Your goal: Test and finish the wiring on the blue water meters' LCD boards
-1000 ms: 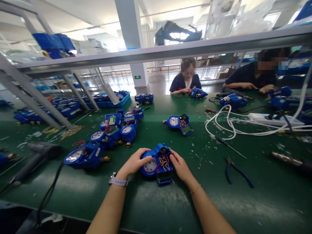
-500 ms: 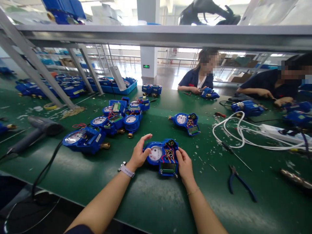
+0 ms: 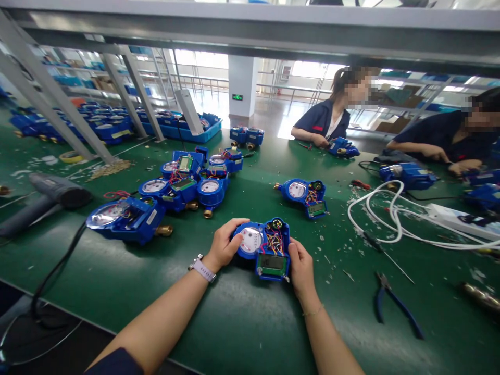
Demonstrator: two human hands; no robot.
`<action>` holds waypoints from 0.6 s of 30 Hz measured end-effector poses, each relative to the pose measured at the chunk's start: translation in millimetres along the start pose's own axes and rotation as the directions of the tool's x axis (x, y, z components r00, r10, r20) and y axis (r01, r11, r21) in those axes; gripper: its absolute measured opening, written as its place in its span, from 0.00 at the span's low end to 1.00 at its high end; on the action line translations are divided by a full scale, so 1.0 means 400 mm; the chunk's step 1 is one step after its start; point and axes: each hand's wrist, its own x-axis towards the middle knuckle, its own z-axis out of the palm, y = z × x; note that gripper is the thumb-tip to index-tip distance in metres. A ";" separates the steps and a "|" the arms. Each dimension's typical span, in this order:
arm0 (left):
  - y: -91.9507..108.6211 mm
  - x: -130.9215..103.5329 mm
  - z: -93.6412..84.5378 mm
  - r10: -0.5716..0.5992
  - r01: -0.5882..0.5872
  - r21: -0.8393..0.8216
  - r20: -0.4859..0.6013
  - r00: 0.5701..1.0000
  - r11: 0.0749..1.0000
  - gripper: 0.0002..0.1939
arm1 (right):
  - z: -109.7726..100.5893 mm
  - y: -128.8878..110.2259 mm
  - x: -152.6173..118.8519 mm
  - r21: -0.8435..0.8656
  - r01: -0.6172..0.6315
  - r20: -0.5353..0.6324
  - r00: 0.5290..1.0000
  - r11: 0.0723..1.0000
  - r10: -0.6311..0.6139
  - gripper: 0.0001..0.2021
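Note:
A blue meter with a round white dial, bundled coloured wires and a small green-edged display is between my hands at the near middle of the green table. My left hand wraps round its dial side, thumb on the rim. My right hand grips the right side of the housing, by the display. Beyond it lies a second open meter, its display folded out to the right. Several more blue meters are grouped behind my left hand.
A heat gun lies at the left. On the right are pliers, a thin screwdriver, white cables and a power strip. A metal shelf spans above. Two people work across the table.
The fingers of my left hand have closed round the meter's dial side. The meter appears slightly raised and tilted. The camera view has shifted, moving the shelf upward in the picture.

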 end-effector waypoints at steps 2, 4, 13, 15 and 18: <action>-0.008 0.008 0.000 -0.028 0.028 -0.016 -0.016 0.999 0.999 0.26 | 0.007 -0.006 -0.005 0.012 0.021 0.006 1.000 1.000 -0.021 0.25; -0.015 0.016 -0.001 -0.054 0.053 -0.031 -0.033 0.998 0.998 0.27 | 0.014 -0.011 -0.010 0.024 0.023 0.025 0.999 0.999 -0.024 0.29; -0.030 0.027 0.002 -0.110 0.104 -0.077 -0.074 0.991 0.992 0.29 | 0.017 -0.011 -0.012 0.014 -0.007 0.087 0.996 1.000 0.006 0.34; -0.032 0.026 0.005 -0.122 0.116 -0.084 -0.083 0.989 0.990 0.29 | 0.019 -0.011 -0.013 0.011 -0.001 0.097 0.995 1.000 0.000 0.35; -0.035 0.028 0.008 -0.144 0.134 -0.093 -0.100 0.985 0.987 0.31 | 0.025 -0.015 -0.022 0.007 0.039 0.100 0.994 0.999 -0.039 0.38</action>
